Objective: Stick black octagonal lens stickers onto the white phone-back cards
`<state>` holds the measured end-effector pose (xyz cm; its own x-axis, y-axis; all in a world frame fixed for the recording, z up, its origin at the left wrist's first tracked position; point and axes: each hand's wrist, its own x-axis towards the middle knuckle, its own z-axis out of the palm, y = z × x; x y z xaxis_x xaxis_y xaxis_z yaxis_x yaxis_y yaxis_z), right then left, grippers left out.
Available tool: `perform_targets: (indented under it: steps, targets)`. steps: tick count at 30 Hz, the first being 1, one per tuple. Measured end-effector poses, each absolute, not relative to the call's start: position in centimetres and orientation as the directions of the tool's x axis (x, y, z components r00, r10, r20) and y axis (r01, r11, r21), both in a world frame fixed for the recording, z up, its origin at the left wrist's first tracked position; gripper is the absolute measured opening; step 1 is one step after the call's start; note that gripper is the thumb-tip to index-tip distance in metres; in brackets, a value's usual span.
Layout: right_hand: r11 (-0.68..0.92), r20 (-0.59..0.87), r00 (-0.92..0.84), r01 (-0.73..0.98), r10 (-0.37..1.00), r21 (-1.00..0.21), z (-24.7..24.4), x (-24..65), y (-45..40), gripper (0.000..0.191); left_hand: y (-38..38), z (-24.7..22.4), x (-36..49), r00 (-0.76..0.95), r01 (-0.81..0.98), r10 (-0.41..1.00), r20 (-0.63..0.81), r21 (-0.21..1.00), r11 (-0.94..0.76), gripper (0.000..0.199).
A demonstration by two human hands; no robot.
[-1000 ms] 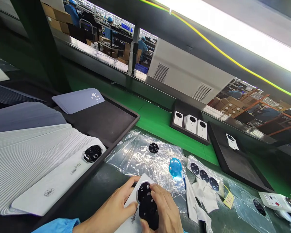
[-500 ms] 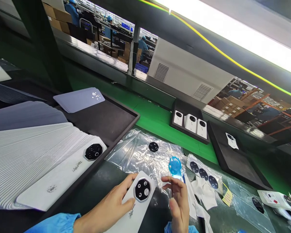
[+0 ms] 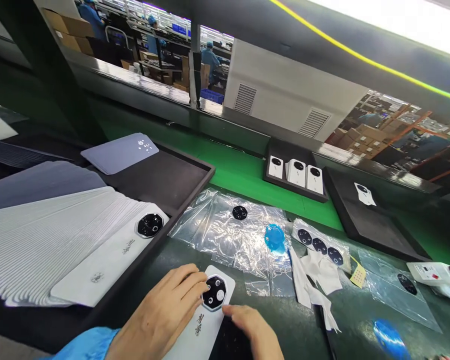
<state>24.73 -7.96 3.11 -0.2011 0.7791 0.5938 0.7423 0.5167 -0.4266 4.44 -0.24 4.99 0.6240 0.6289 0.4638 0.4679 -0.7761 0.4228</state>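
A white phone back cover (image 3: 196, 329) with dark characters lies in front of me. Near its top is a black octagonal camera plate with a pale rim (image 3: 213, 294). My left hand (image 3: 165, 312) reaches across the cover from the left. Its fingers are close together, their tips on the plate's left side, and its thumb is hidden. At the cover's right edge, just below the plate, my right hand (image 3: 253, 327) presses its fingertips; its other fingers are mostly out of sight. The cover's lower end runs out of frame.
A fan of white covers (image 3: 108, 267) fills a black tray (image 3: 195, 200) on the left. Beyond my hands lie clear plastic sheets (image 3: 225, 240), a blue round film (image 3: 275, 237), white wipes (image 3: 320, 272) and a strip of camera plates (image 3: 319, 245). Trays with covers (image 3: 296, 172) stand behind.
My left hand has shifted from gripping the cover's side to lying over it. My right hand has come down and left from open air to the cover's edge.
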Motion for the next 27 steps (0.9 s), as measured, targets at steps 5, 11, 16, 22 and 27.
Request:
perform_targets:
  steps: [5,11,16,22,27]
  targets:
    - [0.553,0.729,-0.204,0.787,0.653,-0.275,-0.4,23.0,-8.6,0.034,1.0,5.3,6.3,0.641,0.366,0.59,0.492,0.48,-0.797,0.03]
    - [0.526,0.738,-0.169,0.803,0.653,-0.282,-2.0,22.7,-9.1,0.035,1.5,4.1,7.2,0.607,0.426,0.555,0.569,0.356,-0.832,0.031]
    - [0.529,0.764,-0.12,0.788,0.634,-0.315,-1.8,22.2,-8.7,0.036,1.7,4.0,7.7,0.641,0.394,0.505,0.578,0.317,-0.863,0.034]
    - [0.542,0.784,-0.119,0.784,0.609,-0.302,-1.0,22.2,-8.6,0.03,1.6,4.3,7.9,0.641,0.387,0.488,0.592,0.3,-0.872,0.035]
    - [0.532,0.813,-0.057,0.782,0.579,-0.324,-1.7,21.9,-8.7,0.027,1.5,4.2,7.8,0.638,0.395,0.503,0.583,0.312,-0.864,0.036]
